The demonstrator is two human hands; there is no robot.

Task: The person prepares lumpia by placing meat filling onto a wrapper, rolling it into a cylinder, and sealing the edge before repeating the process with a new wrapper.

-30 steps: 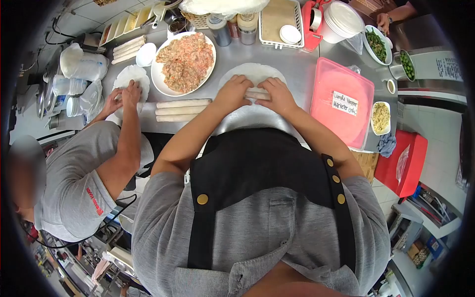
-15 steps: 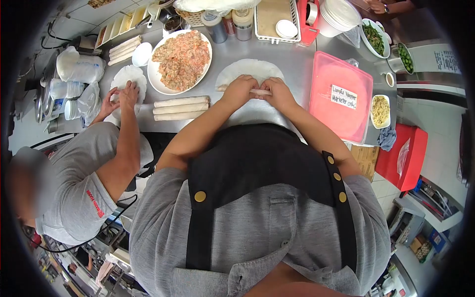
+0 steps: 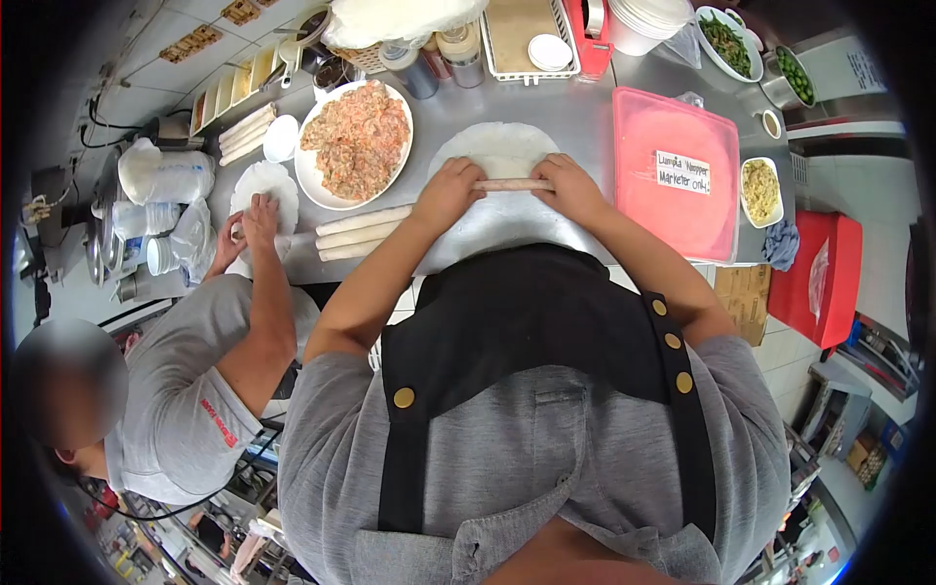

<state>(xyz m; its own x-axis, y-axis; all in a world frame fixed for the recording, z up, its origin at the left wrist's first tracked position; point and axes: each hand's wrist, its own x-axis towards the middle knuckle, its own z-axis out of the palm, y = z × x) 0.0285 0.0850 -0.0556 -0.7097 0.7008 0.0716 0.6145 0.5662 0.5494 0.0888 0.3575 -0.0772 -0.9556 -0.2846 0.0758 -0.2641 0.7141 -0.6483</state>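
Observation:
A thin strip of filling rolled in a round white wrapper [image 3: 502, 143] lies across the wrapper's near part. My left hand [image 3: 450, 195] has its fingers closed on the left end of this roll [image 3: 514, 184]. At the right end, my right hand [image 3: 570, 187] pinches the roll the same way. The rest of the wrapper spreads flat beyond the roll. Left of my left hand, several finished pale rolls [image 3: 361, 234] lie side by side. A white plate of pinkish chopped filling [image 3: 356, 141] stands behind them.
A pink lidded box [image 3: 675, 175] with a label is at the right, near a bowl of yellow food [image 3: 760, 191]. Sauce bottles [image 3: 460, 54] and a white basket [image 3: 531, 39] stand at the back. A co-worker's hands [image 3: 252, 226] work on another wrapper at the left.
My hands have moved apart towards the roll's ends, so its middle now shows. The view has shifted slightly. The co-worker's hands stay on their wrapper.

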